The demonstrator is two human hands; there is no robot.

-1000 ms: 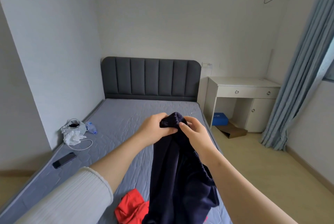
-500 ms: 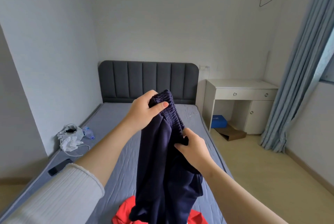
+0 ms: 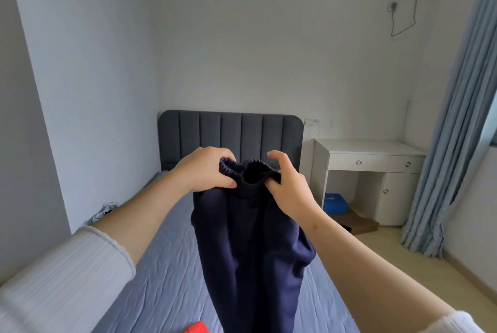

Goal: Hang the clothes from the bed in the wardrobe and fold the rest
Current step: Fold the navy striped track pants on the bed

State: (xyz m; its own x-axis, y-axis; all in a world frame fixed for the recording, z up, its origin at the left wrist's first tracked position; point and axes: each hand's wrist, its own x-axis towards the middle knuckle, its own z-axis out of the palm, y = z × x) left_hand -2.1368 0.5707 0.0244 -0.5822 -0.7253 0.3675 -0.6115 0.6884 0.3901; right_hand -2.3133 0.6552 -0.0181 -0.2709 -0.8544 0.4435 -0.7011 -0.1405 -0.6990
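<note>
Navy trousers [image 3: 250, 246] held up by waistband, left hand [image 3: 205, 170], right hand [image 3: 289, 187]

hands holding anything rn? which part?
Both. The left hand and right hand grip the navy trousers at the elastic waistband, one on each side; the rest hangs above the bed.

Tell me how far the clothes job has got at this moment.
Nothing looks finished: no wardrobe or folded pile is in view. In hand: the left hand and right hand hold navy trousers up by the elastic waistband over the bed. Left: hanging or folding these, then the red garment at the bed's foot.
</note>
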